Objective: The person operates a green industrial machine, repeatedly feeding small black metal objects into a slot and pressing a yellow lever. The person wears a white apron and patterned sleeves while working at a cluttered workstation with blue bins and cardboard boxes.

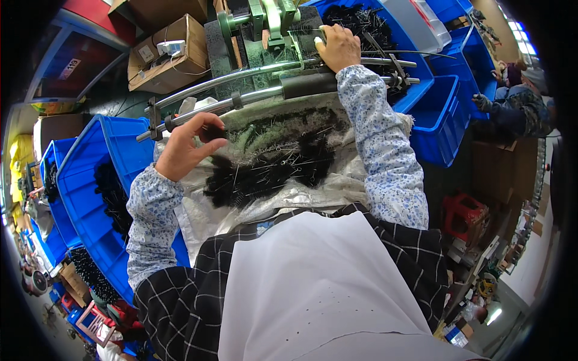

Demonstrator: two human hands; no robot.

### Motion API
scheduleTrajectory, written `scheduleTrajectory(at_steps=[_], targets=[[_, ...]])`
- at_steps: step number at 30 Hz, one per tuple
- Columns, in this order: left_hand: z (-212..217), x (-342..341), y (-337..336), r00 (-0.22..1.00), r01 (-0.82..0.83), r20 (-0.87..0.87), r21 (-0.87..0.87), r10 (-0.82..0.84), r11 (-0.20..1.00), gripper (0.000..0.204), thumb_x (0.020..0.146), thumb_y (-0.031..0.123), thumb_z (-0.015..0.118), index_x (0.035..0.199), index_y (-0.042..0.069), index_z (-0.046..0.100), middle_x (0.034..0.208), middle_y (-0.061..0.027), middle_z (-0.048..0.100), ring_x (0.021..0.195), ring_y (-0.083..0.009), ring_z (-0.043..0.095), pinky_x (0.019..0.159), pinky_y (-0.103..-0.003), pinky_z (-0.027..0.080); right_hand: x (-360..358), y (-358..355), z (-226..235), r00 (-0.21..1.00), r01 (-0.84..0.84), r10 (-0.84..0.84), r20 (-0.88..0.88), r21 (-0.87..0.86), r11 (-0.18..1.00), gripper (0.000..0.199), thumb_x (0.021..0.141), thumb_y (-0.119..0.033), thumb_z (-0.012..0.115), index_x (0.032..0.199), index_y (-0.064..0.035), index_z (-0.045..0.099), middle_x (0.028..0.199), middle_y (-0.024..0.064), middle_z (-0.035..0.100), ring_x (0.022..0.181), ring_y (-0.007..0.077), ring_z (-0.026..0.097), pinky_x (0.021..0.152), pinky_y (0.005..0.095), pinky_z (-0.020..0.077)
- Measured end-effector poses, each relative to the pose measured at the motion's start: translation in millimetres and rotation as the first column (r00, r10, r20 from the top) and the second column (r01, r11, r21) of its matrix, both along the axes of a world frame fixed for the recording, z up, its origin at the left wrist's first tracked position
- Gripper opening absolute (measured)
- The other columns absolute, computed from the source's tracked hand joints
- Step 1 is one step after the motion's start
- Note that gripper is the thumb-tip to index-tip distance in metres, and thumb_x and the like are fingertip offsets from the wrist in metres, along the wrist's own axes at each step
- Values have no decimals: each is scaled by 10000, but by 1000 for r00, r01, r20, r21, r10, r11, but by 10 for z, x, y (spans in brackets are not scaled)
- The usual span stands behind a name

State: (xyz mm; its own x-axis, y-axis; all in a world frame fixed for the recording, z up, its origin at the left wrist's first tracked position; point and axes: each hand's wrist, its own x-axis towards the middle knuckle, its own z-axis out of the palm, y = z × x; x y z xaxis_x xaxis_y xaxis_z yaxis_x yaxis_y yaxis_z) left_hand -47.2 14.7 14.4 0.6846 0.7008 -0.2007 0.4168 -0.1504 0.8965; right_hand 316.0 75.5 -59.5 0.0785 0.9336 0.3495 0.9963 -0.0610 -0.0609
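Most of the left side is taken up by a big blue bin (123,141), with dark stuff heaped inside. Up front, a machine (265,24) is set. A pale sheet (195,228) is spread over the lap, and black wire-stemmed brushes (271,171) are piled on it. The left hand (186,147) is held beside the pile, fingers curved, thumb apart; whether the dark patch between is gripped can't be told. The right hand (342,51) is placed at the machine, thumb and forefinger slightly parted; any hold can't be made out.
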Motion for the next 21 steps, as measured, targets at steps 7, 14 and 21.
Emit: scheduleTrajectory(at_steps=[7, 14, 21], targets=[[-46, 72, 2, 994, -19, 108, 67, 12, 998, 304, 763, 54, 693, 1028, 23, 547, 891, -15, 586, 696, -73, 527, 660, -216, 457, -299, 44, -54, 994, -51, 54, -99, 31, 998, 314, 733, -201, 588, 1016, -70, 624, 886, 115, 647, 882, 287, 605, 737, 412, 469], [31, 150, 26, 997, 60, 33, 178, -67, 982, 277, 807, 71, 641, 1062, 25, 542, 984, -59, 586, 778, -123, 567, 712, -250, 471, -728, 83, -17, 1000, -16, 16, -17, 26, 1000, 238, 766, -226, 565, 957, -101, 634, 830, 68, 650, 788, 244, 623, 695, 398, 443], [88, 101, -2, 994, 98, 12, 395, -111, 913, 268, 826, 39, 602, 1086, 18, 539, 1043, -90, 574, 857, -173, 585, 756, -274, 474, -109, -3, -10, 1000, -8, 8, 9, 31, 999, 310, 736, -238, 627, 1032, -145, 647, 970, 78, 653, 1002, 255, 591, 797, 412, 439]])
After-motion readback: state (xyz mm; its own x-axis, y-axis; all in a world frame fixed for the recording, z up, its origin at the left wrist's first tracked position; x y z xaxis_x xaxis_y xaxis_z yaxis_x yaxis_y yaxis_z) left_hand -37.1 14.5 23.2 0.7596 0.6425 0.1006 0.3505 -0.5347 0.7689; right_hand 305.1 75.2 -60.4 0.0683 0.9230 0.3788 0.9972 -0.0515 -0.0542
